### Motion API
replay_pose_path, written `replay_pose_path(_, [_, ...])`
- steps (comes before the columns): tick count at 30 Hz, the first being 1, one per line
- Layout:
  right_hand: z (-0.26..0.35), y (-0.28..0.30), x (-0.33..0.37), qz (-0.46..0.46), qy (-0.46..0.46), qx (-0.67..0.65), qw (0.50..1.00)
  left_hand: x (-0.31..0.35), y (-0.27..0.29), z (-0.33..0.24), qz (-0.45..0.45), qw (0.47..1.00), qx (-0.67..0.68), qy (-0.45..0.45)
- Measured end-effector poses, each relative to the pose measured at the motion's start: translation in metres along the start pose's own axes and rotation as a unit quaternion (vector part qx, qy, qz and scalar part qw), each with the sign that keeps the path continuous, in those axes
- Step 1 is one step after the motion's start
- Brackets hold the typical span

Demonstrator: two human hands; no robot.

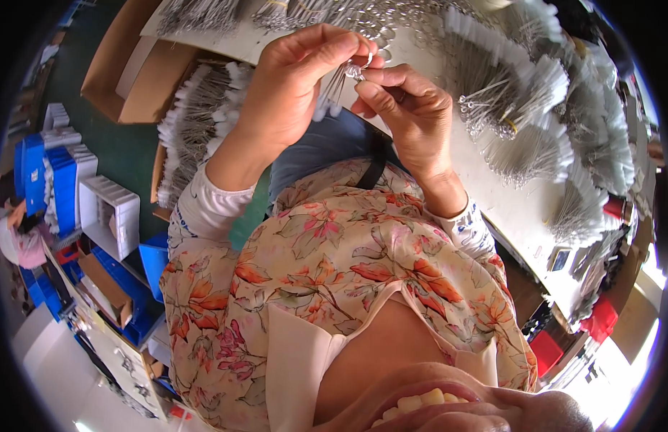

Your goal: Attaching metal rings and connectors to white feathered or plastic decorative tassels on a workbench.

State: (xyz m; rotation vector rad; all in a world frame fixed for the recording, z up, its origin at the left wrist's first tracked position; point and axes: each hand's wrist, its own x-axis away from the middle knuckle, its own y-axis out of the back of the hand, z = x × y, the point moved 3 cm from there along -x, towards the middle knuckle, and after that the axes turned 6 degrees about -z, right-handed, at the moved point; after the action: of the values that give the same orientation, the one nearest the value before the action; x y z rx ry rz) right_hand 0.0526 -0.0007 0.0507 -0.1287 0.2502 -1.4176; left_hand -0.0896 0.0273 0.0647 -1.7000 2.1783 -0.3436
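"Where are the brushes [335,92]?"
"Between the person's left hand [294,81] and right hand [414,115], near the table [510,209], white tips hanging."
"And the grip?"
"The left pinches a ring [371,60]; the right's thumb and forefinger close on the brushes' looped ends."

White table [510,209], bundled wire brushes [528,151], metal rings [383,36]

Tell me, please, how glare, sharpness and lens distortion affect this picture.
Head view: glare washes out the lower right rim; the corners fall black; fisheye distortion warps the blue bins at left; the left hand and right hand look fairly sharp, the wire-handled brushes there less distinct.
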Motion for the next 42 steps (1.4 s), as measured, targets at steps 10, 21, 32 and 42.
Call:
replay_pose_path(10, [-0.036, 0.001, 0.012, 0.092, -0.146, 0.099, 0.98, 0.025, 0.025, -0.032, 0.128, 0.887, -0.437, -0.081])
replay_pose_path(21, [-0.07, 0.008, 0.01, 0.081, -0.263, 0.106, 0.955, 0.069, 0.203, 0.076, 0.13, 0.544, -0.811, 0.17])
replay_pose_path(32, [-0.075, 0.013, -0.001, 0.122, -0.288, 0.069, 0.947, 0.054, 0.131, 0.077, 0.149, 0.753, -0.634, 0.087])
replay_pose_path(42, [0.006, 0.094, -0.027, 0.03, -0.187, 0.056, 0.98, -0.125, 0.028, -0.053, 0.336, 0.852, -0.389, 0.104])
